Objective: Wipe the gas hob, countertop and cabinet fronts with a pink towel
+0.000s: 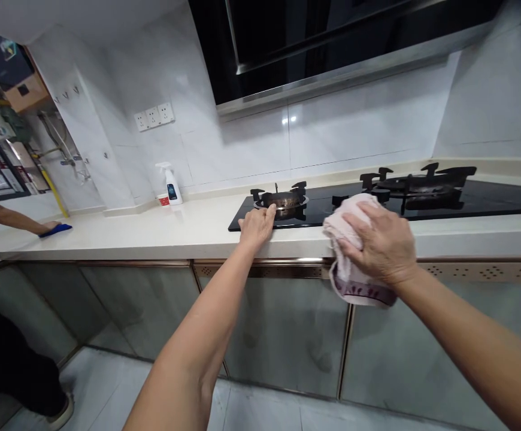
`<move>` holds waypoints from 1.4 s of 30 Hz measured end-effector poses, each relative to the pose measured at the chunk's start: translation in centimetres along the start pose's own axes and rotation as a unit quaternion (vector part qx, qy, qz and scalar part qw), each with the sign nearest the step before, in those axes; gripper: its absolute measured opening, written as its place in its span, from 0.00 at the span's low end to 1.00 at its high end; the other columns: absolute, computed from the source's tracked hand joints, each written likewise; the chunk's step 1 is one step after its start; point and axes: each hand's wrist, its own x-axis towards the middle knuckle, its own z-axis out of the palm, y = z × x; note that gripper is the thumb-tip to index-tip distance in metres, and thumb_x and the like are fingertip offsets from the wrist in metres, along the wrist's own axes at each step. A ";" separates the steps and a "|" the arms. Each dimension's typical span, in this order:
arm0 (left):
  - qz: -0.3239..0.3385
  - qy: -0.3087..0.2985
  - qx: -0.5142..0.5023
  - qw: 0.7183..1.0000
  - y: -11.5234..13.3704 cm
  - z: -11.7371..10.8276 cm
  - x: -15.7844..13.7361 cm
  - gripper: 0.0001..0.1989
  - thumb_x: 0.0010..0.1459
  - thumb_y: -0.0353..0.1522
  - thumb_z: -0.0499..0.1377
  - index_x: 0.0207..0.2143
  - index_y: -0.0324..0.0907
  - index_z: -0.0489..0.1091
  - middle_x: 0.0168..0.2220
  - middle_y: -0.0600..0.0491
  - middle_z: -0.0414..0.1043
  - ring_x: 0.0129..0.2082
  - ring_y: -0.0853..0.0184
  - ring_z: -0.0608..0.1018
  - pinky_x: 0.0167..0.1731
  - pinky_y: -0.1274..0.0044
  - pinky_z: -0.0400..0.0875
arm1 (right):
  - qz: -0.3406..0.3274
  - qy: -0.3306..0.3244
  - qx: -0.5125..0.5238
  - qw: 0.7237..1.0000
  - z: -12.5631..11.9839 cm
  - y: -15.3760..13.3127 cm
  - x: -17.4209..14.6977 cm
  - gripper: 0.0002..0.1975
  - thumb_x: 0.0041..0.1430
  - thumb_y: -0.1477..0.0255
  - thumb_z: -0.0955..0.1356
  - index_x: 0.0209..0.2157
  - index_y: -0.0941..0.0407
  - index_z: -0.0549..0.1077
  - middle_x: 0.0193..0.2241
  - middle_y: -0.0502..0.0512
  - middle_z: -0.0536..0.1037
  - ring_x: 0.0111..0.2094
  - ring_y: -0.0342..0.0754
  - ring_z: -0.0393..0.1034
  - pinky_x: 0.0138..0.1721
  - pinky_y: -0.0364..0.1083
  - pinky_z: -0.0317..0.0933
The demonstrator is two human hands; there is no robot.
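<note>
My right hand [379, 245] grips a bunched pale pink towel [348, 230] at the front edge of the black gas stove [318, 209]. The towel's purple-trimmed end hangs over the counter edge. Resting on the stove's front left part is my left hand [257, 228], thumb extended and fingers apart, nothing held. Just behind it stands the left burner [282, 202] with its black pan supports. A second burner [422, 187] is farther right, behind the towel.
A white spray bottle [173, 187] and a small red-and-white item [163, 199] stand on the pale counter [121, 230]. At far left a co-worker's hand presses a blue cloth [55, 230] on the counter. A black range hood [332, 48] overhangs the stove.
</note>
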 end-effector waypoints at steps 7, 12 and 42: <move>0.016 0.003 0.043 0.999 0.8 -0.3 -0.9 0.28 0.71 0.47 0.41 0.40 0.46 0.78 0.46 0.45 0.80 0.53 0.52 0.76 0.54 0.61 0.65 | 0.092 -0.079 -0.036 0.992 -3.3 5.3 -0.5 0.31 0.68 0.51 0.56 0.59 0.56 0.71 0.63 0.66 0.70 0.57 0.68 0.66 0.53 0.65 0.64; 0.011 0.005 0.050 0.999 1.0 -0.3 -1.0 0.29 0.72 0.47 0.41 0.42 0.45 0.78 0.48 0.44 0.79 0.54 0.51 0.76 0.55 0.60 0.64 | 0.204 -0.223 -0.061 0.951 -3.9 2.9 3.8 0.34 0.67 0.47 0.53 0.59 0.52 0.73 0.60 0.66 0.72 0.56 0.71 0.67 0.50 0.67 0.64; -0.005 0.008 0.034 0.999 0.7 -0.1 -0.5 0.26 0.71 0.46 0.42 0.38 0.47 0.78 0.46 0.48 0.81 0.52 0.53 0.77 0.54 0.63 0.65 | -0.061 -0.136 0.051 0.987 -1.5 0.8 0.4 0.39 0.61 0.48 0.66 0.67 0.53 0.57 0.67 0.74 0.58 0.70 0.66 0.48 0.66 0.63 0.51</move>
